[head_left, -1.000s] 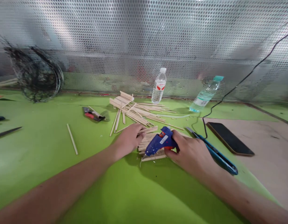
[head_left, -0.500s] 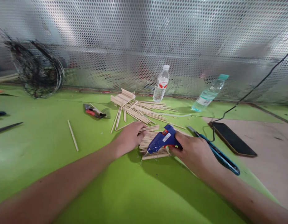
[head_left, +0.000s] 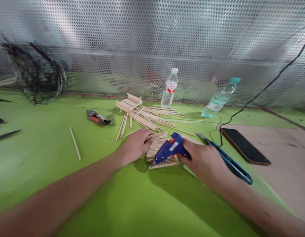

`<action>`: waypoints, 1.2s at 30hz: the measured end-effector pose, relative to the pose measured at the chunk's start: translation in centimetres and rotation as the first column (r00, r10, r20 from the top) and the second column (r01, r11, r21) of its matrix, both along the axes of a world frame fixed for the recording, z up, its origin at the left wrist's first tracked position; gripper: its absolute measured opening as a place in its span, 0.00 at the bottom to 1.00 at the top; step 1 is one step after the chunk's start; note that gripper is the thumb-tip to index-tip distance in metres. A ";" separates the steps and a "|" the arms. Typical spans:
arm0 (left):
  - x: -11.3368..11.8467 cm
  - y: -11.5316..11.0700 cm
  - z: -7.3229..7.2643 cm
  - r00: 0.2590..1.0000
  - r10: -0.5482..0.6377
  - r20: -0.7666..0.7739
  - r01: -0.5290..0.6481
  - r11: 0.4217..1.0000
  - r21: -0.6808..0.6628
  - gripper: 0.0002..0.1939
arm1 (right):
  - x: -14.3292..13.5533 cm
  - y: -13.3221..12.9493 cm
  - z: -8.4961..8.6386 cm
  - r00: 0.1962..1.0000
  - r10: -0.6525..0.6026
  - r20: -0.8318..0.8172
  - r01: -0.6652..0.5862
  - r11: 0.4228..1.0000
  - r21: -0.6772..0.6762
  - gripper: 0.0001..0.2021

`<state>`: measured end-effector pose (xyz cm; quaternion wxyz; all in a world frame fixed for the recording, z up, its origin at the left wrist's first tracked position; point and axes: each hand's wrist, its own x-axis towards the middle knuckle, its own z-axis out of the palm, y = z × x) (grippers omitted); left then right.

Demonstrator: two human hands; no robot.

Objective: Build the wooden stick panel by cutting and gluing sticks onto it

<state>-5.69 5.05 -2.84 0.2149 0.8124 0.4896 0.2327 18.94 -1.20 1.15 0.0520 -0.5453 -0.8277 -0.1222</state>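
Note:
My right hand [head_left: 204, 158] is wrapped round a blue hot glue gun [head_left: 166, 150]. The nozzle points down and left at the near left corner of a small panel of wooden sticks [head_left: 153, 149], and a thin thread of glue hangs by it. My left hand [head_left: 137, 144] pinches the far left edge of that stick piece, with fingers partly hidden behind it. Beyond the hands lie many loose wooden sticks [head_left: 144, 120] and a small stick-built piece [head_left: 128, 102].
A blue utility knife [head_left: 232, 164] and a phone [head_left: 246, 146] lie right of my right hand. Two water bottles [head_left: 169, 89] [head_left: 220, 98] stand near the perforated metal panel [head_left: 132, 39]. Red-handled pliers [head_left: 98, 118], a single stick [head_left: 75, 144], a dark blade [head_left: 6, 135] and coiled wire [head_left: 38, 75] are leftward.
The whole view has shifted very slightly. Both hands, the glue gun and the stick panel keep nearly the same positions relative to each other.

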 end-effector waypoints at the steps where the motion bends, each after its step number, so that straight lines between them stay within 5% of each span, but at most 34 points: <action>1: 0.0 0.0 0.0 1.000 0.001 -0.003 -0.001 1.000 -0.003 0.12 | 0.0 0.0 0.0 1.000 -0.004 0.006 0.004 1.000 -0.004 0.05; 36: -0.2 -0.3 -0.2 1.000 -0.012 0.012 0.012 1.000 0.003 0.14 | 1.8 0.1 1.1 0.991 0.013 -0.130 -0.011 1.000 0.016 0.04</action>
